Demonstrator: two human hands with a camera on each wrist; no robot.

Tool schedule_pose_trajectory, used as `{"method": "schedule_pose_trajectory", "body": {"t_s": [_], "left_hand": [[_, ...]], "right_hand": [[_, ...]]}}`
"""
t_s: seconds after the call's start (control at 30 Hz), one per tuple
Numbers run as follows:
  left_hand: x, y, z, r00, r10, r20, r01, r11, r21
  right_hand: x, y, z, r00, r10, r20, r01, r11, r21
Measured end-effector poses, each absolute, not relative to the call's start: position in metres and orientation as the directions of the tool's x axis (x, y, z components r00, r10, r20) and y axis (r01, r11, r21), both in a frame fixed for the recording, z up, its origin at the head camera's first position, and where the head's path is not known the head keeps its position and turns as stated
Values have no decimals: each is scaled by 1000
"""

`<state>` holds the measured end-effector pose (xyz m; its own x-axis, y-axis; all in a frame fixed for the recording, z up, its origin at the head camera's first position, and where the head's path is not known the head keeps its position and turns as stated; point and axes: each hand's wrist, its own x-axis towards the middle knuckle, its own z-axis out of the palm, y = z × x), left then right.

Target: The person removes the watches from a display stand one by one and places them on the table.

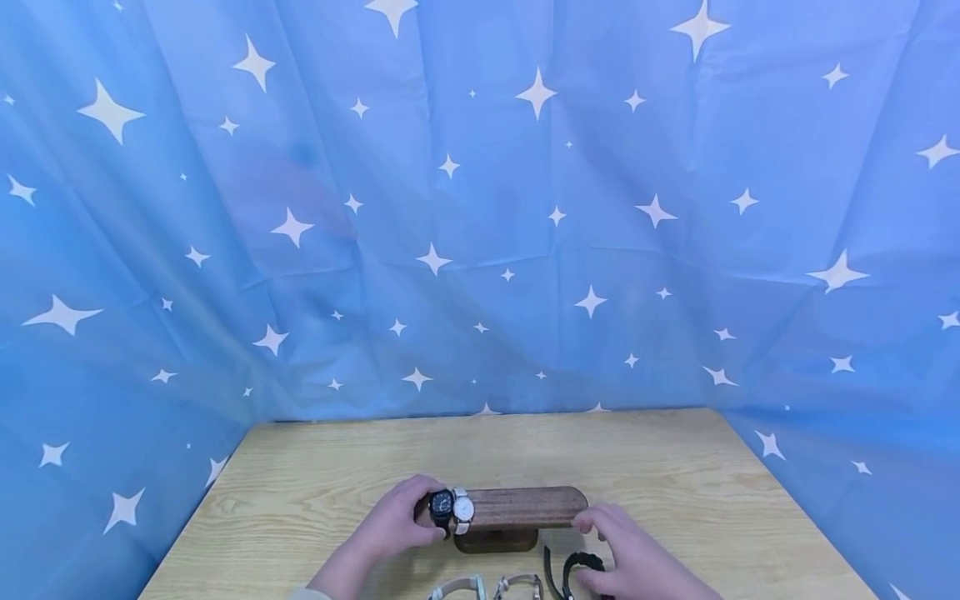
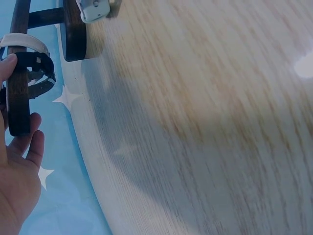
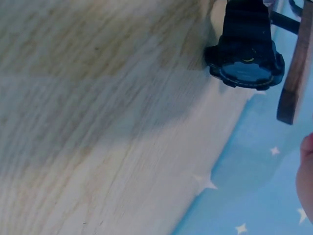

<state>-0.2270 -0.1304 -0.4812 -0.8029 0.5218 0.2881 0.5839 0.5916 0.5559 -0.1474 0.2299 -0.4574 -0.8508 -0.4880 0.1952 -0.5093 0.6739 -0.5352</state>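
Head view: the left hand [image 1: 396,520] pinches 1 black watch [image 1: 442,503] on the wooden stand [image 1: 528,506]; the right hand [image 1: 633,557] (loosely spread) is beside its other end.

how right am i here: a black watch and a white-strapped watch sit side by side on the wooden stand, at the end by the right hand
The end is wrong: the head view shows the black watch and white-strapped watch at the end by the left hand. They do sit side by side on the wooden stand.
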Motion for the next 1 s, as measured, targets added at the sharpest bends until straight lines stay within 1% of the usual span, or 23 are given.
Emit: {"method": "schedule_pose_trajectory", "body": {"t_s": [0.07,0.17,0.3,0.4,0.63,0.87,1.0], "left_hand": [[-227,-130,-481,-805,519,287,581,593,557],[-227,-130,-481,-812,514,276,570,595,567],[-228,-130,-481,-813,517,268,566,593,573],[-229,-130,-482,-811,519,271,569,590,573],[-228,-130,-483,-807,520,281,579,598,555],[-227,-131,-484,-813,510,280,569,597,566],[-228,-130,-484,-814,510,277,567,596,569]], "right_hand": [[-151,229,-457,-857,-482,181,-494,673,-550],[-156,229,-458,-850,-486,204,-509,656,-558],[-164,225,-464,-805,-478,353,-594,663,-457],[-169,222,-466,-793,-442,419,-599,694,-400],[-181,217,-468,-823,-381,421,-548,729,-411],[-186,214,-468,-852,-332,404,-499,750,-434],[-188,212,-469,-852,-341,398,-505,738,-448]]}}
